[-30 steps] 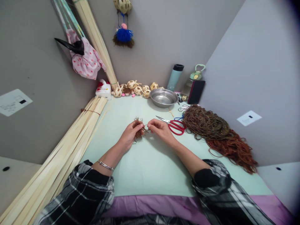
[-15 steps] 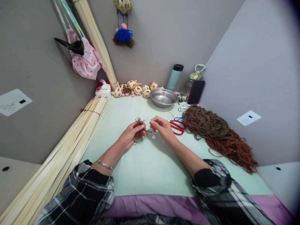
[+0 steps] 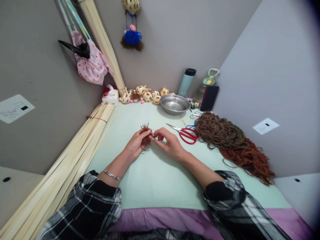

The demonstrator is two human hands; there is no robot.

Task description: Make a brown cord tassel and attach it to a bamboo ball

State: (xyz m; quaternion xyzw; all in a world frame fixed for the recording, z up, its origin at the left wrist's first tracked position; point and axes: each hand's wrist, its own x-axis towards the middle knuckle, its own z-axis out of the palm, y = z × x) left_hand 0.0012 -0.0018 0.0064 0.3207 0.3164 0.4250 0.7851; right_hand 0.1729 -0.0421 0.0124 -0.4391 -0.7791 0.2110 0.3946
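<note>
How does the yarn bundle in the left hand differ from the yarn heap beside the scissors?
The yarn bundle is held in the left hand; the yarn heap lies on the table. The bundle is small with short bristling ends; the heap is far larger, with long looping strands. The bundle looks reddish brown; the heap runs from dark olive-brown to rust. Both are stringy.

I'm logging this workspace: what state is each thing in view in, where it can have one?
Left hand: closed on brown yarn bundle
Right hand: at the bundle's edge, grip unclear
Red-handled scissors: lying flat, blades apparently closed
Metal bowl: upright
Blue tumbler: upright, lidded
Water bottle: lidded, handle raised
Phone: propped up, screen dark
Yarn heap: loose, tangled
Lying pale strips: tied
Standing pale strips: tied, leaning
Spotted bag: hanging
</note>
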